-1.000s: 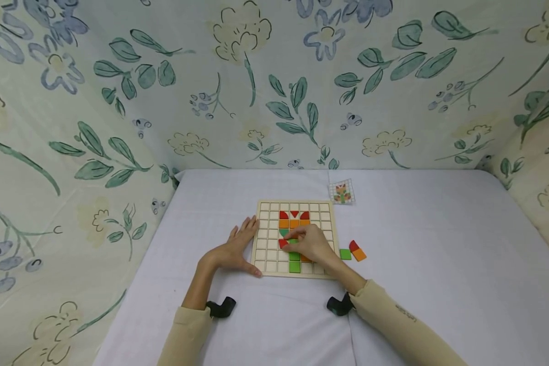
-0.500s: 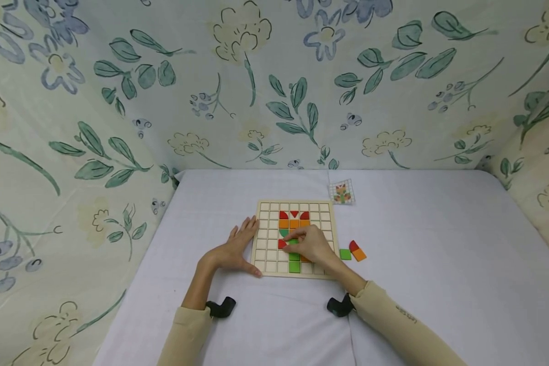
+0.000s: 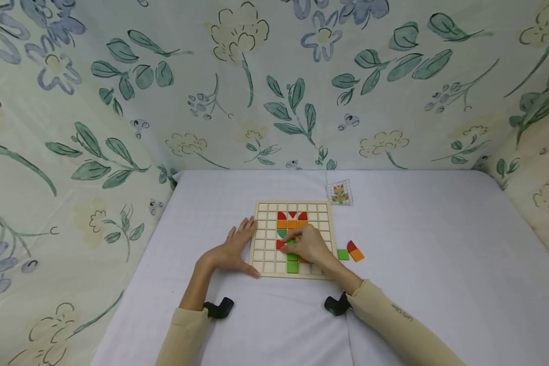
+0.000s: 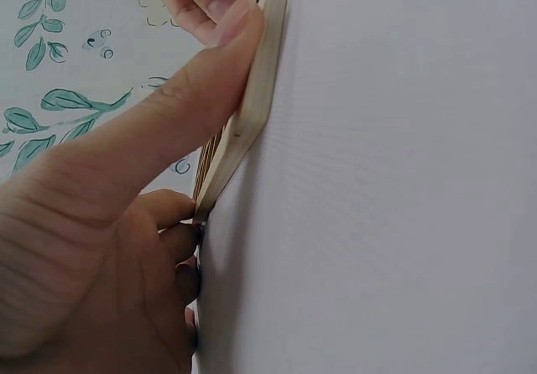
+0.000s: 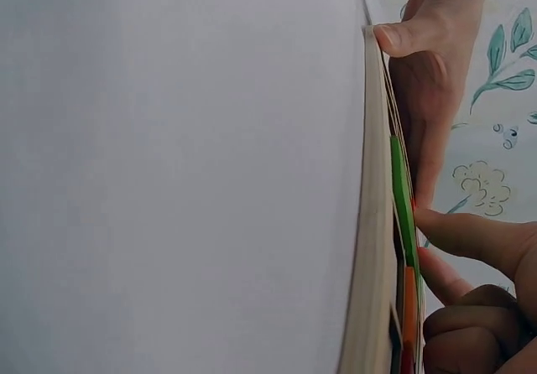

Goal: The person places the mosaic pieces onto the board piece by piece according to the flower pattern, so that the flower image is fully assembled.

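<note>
A square wooden grid board (image 3: 271, 208) lies on the white cloth, with several coloured tiles in its middle columns. My left hand (image 3: 231, 252) rests at the board's left side, fingers spread. In the left wrist view its thumb (image 4: 180, 114) lies on the board's corner. Over the board, my right hand (image 3: 312, 246) has thumb and index finger at a red tile (image 3: 280, 244) and pinches it. A teal tile (image 3: 281, 233) sits just above that tile, and a green tile (image 3: 293, 267) lies lower down. The right hand hides part of the pattern.
Right of the board lie a loose green square (image 3: 343, 254), a red rounded tile (image 3: 351, 245) and an orange tile (image 3: 357, 254). A small printed pattern card (image 3: 340, 192) lies beyond the board's far right corner. Floral fabric (image 3: 274, 91) hangs behind the table.
The red tile under the right fingertips has shifted slightly to the left on the board. Both hands otherwise keep their places; the whole head view has moved a little.
</note>
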A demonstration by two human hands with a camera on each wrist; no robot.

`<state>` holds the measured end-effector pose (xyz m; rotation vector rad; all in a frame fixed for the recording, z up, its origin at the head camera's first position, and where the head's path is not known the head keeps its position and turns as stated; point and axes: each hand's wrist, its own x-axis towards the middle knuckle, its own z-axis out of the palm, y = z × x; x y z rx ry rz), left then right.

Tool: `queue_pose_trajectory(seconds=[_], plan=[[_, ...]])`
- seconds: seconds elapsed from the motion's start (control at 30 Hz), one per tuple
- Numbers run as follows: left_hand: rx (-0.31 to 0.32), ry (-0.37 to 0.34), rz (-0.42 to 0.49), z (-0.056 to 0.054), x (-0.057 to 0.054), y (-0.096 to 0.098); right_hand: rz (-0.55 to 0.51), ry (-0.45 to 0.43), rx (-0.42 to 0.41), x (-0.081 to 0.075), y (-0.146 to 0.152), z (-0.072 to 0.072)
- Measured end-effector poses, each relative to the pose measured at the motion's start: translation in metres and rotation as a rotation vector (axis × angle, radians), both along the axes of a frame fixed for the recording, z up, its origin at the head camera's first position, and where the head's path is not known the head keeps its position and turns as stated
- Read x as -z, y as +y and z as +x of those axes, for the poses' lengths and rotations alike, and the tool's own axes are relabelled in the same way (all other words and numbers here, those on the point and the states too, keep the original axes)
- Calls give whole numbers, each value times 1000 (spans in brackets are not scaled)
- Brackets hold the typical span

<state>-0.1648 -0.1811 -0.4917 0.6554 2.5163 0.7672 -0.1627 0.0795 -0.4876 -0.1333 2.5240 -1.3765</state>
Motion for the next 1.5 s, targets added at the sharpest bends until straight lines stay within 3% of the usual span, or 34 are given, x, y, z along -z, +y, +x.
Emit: queue_pose_trajectory(seconds=[0.27, 0.47, 0.97, 1.27, 1.5], plan=[[1, 10, 1, -1, -1, 2, -108, -8, -86, -4, 29, 1], [-5, 11, -2, -2, 2, 1, -89, -18, -115, -12, 63, 7], [-20, 3, -8, -1, 1, 1, 77, -56, 48, -18, 163, 26], [-23, -1, 8, 1, -1, 0, 104, -127, 55, -10, 186, 38], [-20, 1, 13, 1, 0, 0, 97, -183, 67, -4, 186, 41]])
